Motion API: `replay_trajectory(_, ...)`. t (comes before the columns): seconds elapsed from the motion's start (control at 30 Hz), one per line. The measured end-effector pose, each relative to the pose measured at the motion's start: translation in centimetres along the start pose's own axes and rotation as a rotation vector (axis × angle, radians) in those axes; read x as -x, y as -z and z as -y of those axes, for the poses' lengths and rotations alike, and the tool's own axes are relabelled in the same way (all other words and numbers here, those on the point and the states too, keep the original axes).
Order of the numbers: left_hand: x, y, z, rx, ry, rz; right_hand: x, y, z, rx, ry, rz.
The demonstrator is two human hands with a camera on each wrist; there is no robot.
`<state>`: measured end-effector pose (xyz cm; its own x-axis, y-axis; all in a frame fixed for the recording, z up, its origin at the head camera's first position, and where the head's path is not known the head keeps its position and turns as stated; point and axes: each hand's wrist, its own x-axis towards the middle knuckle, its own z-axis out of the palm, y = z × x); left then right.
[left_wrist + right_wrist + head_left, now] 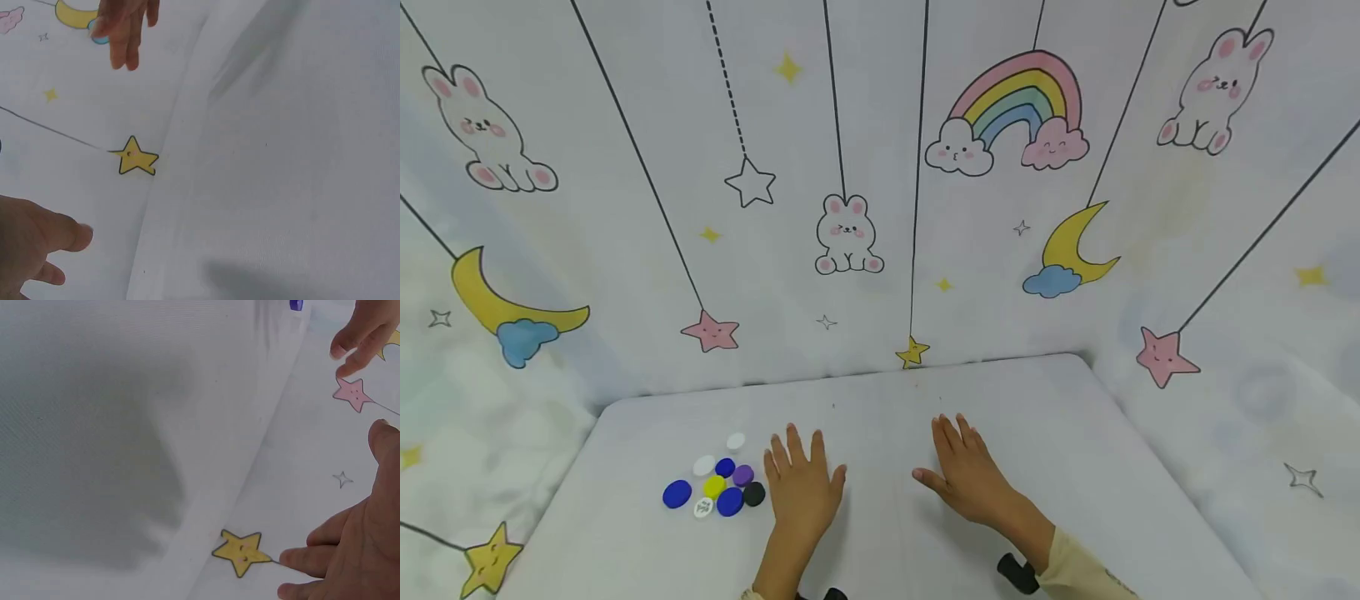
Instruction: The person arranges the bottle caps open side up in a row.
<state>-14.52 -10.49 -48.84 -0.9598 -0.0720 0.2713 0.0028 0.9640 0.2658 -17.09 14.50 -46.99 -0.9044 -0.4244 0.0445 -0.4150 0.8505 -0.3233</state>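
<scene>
My left hand (802,492) is held over the white table with its fingers spread and straight, just right of a cluster of small round caps. Nearest to it are a purple cap (742,476) and a black cap (754,494); it holds nothing. The cluster also has a yellow cap (715,487), a printed white cap (703,507), plain white ones and several blue ones, such as the large blue cap (677,494). To the right, my right hand (973,479) is likewise extended, thumb apart, with nothing in it. Shadows of both hands fall on the tabletop.
The white table (880,417) has rounded far corners and meets a cloth backdrop (880,108) printed with rabbits, stars, moons and a rainbow. A black object (1018,573) sits at the right wrist, by a beige sleeve (1082,571).
</scene>
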Motion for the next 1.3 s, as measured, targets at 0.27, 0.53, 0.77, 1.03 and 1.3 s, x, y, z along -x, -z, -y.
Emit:
replay_trajectory(0.27, -0.2, -1.0, 4.1, -0.148, 0.123, 0.065, -0.2, -0.8, -0.1, -0.009, 0.003, 0.024)
replay_trajectory(0.53, 1.1, -3.4, 6.8, -0.236, 0.020, 0.076, 0.4, -2.8, -0.3, -0.055, -0.010, 0.032)
replay_trajectory(0.77, 0.8, -3.2, 7.5, -0.219, -0.007, 0.010, 0.3, -3.2, -0.8, -0.055, 0.008, -0.016)
replay_trajectory(1.03, -0.2, -2.0, 6.7, -0.315, 0.005, -0.035, 0.3, -3.1, -1.4, 0.032, -0.042, -0.126)
replay_trajectory(1.3, -1.0, -1.0, 2.2, 0.078, -0.210, -0.074, -0.6, -3.0, -0.7, -0.139, 0.105, -0.367)
